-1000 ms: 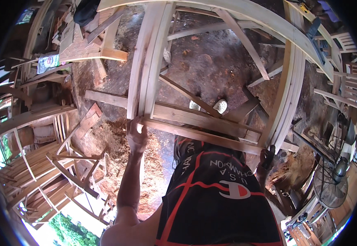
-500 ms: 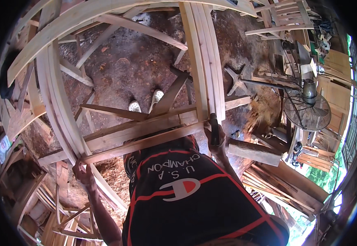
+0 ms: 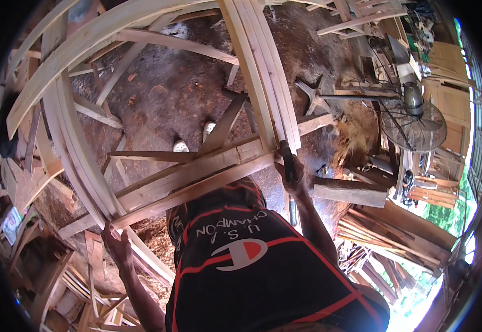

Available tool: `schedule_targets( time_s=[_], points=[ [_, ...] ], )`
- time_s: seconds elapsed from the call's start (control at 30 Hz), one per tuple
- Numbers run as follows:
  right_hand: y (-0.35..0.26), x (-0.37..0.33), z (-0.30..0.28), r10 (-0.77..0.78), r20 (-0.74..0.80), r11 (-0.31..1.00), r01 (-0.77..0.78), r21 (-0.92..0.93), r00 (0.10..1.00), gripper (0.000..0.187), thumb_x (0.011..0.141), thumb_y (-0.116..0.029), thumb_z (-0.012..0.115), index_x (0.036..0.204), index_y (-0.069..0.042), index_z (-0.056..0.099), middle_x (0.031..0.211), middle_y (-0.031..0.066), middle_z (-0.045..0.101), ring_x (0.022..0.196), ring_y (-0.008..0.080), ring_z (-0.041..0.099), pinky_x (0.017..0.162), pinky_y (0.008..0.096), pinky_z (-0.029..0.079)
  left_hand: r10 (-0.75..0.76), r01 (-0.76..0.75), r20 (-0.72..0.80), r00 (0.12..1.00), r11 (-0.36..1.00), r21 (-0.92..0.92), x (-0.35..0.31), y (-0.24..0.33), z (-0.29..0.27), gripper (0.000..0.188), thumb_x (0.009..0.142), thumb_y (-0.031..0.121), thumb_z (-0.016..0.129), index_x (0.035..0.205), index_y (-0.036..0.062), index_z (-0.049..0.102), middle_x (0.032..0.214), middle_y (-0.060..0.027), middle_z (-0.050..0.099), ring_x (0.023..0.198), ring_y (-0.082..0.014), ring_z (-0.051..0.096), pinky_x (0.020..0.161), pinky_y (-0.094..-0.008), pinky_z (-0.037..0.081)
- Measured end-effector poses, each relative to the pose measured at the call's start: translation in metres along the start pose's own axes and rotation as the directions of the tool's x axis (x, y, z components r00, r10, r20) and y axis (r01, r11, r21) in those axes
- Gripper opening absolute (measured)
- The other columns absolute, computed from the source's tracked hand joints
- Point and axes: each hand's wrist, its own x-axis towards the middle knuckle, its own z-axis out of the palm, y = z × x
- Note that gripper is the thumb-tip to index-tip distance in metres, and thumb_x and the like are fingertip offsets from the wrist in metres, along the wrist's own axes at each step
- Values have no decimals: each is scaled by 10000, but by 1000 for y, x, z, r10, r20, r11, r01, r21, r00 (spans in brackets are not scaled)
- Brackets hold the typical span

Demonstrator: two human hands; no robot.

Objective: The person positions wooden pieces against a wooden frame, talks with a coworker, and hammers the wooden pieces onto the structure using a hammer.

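A pale wooden frame spans the space before me, with a narrow crosspiece (image 3: 197, 191) along its near side. My left hand (image 3: 118, 248) is at the crosspiece's left end, where it meets a curved side rail (image 3: 80, 155). Thumb and fingers sit around that corner. At the opposite corner, my right hand (image 3: 295, 176) is closed round a dark tool that looks like a hammer (image 3: 289, 163). The tool's upper end lies against the right side rail (image 3: 266, 83). Part of its grip is hidden by the fingers.
Thicker beams (image 3: 191, 170) lie beneath the frame. On the right are a fallen stand fan (image 3: 414, 124), a wood block (image 3: 350, 191) and stacked strips (image 3: 393, 238). Shoes (image 3: 180, 146) show on the stained floor beyond the crosspiece. More timber crowds the left edge.
The frame's far end has shifted left in the view, and the surroundings at right have moved slightly. My left thumb looks further from the fingers. A light rod-like piece now shows below my right hand.
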Motion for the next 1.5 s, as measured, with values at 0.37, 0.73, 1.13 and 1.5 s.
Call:
schedule_targets(
  time_s=[0.37,0.73,1.13,1.5],
  points=[
    [-5,-76,-28,84,-295,995,-93,-18,952,258,888,-57,694,1141,-10,682,977,153,729,873,243,726,740,337,553,821,-822,-105,561,537,-192,2,202,48,257,856,59,764,1093,57,665,1037,-146,677,928,-318,675,771,-401,568],
    [53,-200,-92,251,-325,966,-214,145,912,252,921,-145,663,1118,13,663,854,144,694,785,194,688,695,336,526,940,-953,194,282,297,-56,-61,353,221,540,828,314,783,1248,54,563,1144,-144,620,996,-376,660,834,-456,551],
    [126,-323,-143,492,-557,870,-403,284,669,236,925,-159,706,1083,16,696,859,133,740,807,186,720,708,326,546,896,-924,224,382,364,119,-56,369,249,490,808,303,773,1206,48,644,1157,-183,687,1018,-384,670,880,-466,530],
    [113,-275,-142,464,-429,879,-342,332,775,216,927,-155,690,1041,27,677,827,128,716,774,165,701,682,320,534,877,-900,221,427,437,5,-53,368,248,461,805,289,793,1155,12,677,1107,-210,708,1019,-392,685,885,-458,546]
  ],
)
